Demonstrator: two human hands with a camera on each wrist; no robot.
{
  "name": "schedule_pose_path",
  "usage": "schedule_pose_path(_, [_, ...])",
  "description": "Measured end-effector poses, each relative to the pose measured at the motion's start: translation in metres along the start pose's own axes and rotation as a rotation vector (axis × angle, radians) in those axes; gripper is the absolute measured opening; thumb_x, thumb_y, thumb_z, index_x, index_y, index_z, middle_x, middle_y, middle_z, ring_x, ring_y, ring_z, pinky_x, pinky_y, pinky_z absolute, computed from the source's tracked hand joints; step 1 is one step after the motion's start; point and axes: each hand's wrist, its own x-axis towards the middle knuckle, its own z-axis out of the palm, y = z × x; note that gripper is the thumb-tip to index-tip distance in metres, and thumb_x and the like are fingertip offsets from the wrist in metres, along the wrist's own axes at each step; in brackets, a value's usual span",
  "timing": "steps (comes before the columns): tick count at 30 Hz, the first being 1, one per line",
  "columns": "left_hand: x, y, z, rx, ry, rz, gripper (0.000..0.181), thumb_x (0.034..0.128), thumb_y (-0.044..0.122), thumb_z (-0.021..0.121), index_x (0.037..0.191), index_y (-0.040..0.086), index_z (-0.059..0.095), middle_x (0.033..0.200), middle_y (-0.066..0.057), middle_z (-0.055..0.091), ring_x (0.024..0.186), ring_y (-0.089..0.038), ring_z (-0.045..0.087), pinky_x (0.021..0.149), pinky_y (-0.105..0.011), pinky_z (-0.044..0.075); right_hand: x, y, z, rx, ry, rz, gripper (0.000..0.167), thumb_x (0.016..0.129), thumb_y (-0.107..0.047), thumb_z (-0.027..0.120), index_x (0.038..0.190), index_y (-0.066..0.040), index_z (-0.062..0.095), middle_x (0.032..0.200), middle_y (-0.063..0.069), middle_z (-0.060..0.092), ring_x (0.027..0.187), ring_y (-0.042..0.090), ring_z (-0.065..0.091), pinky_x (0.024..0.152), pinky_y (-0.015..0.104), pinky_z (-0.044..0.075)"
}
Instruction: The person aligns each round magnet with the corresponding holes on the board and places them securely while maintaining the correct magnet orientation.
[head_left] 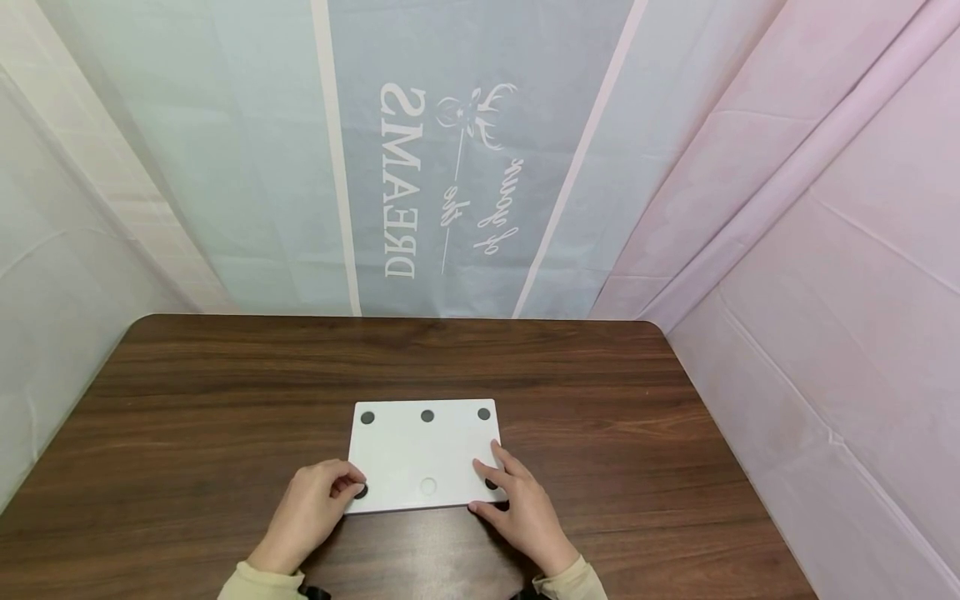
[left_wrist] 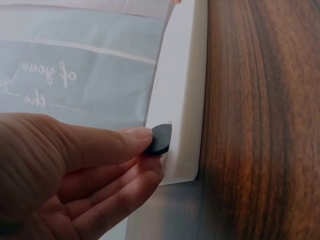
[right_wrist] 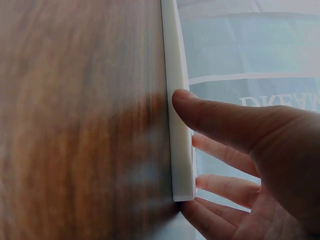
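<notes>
A white rectangular board (head_left: 408,454) lies flat on the dark wooden table. My left hand (head_left: 311,504) pinches a black round disc (left_wrist: 161,139) between thumb and fingers at the board's near left corner. In the left wrist view this disc stands tilted against the board's top face. My right hand (head_left: 525,508) holds the near right corner, its thumb against the front edge and its fingers on the top and right side. Beside those fingers, a black disc (head_left: 491,484) is partly hidden. Along the far edge sit three more black discs (head_left: 427,416).
A pale round mark (head_left: 428,486) shows at the middle of the board's near edge. Wooden tabletop (head_left: 600,400) surrounds the board. Behind it hangs a printed curtain (head_left: 480,200), and pale fabric (head_left: 840,350) lines the right side.
</notes>
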Motion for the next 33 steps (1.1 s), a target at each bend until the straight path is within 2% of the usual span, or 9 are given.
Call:
schedule_pose_path(9, [0.0, -0.002, 0.004, 0.0, 0.011, 0.009, 0.015, 0.0744, -0.003, 0.076, 0.074, 0.012, 0.072, 0.072, 0.006, 0.063, 0.064, -0.003, 0.055, 0.06, -0.02, 0.048, -0.001, 0.002, 0.002, -0.009, 0.028, -0.033, 0.049, 0.076, -0.026, 0.082, 0.12, -0.011, 0.068, 0.14, 0.022, 0.049, 0.122, 0.037, 0.054, 0.09, 0.049, 0.051])
schedule_pose_path(16, [-0.003, -0.002, 0.007, -0.008, 0.076, 0.046, 0.021, 0.072, -0.004, 0.078, 0.069, 0.015, 0.07, 0.072, 0.01, 0.057, 0.064, -0.002, 0.053, 0.059, -0.02, 0.047, -0.001, 0.002, 0.002, -0.003, 0.01, -0.008, 0.049, 0.077, -0.029, 0.08, 0.122, -0.012, 0.067, 0.142, 0.02, 0.048, 0.124, 0.036, 0.053, 0.092, 0.048, 0.05])
schedule_pose_path(25, [-0.003, 0.001, 0.008, 0.069, 0.036, 0.007, 0.017, 0.0745, -0.001, 0.077, 0.072, 0.014, 0.07, 0.074, 0.008, 0.06, 0.066, -0.006, 0.055, 0.058, -0.024, 0.046, -0.001, 0.003, 0.002, -0.006, 0.011, -0.007, 0.049, 0.077, -0.029, 0.08, 0.122, -0.012, 0.067, 0.142, 0.02, 0.048, 0.125, 0.036, 0.052, 0.092, 0.048, 0.05])
schedule_pose_path(33, [-0.007, 0.003, 0.011, 0.124, 0.085, 0.054, 0.016, 0.0725, -0.001, 0.078, 0.072, 0.013, 0.07, 0.073, 0.006, 0.061, 0.066, -0.009, 0.057, 0.056, -0.027, 0.047, -0.002, 0.003, 0.003, -0.007, 0.013, -0.009, 0.049, 0.077, -0.029, 0.08, 0.122, -0.013, 0.068, 0.142, 0.02, 0.048, 0.125, 0.035, 0.053, 0.092, 0.048, 0.05])
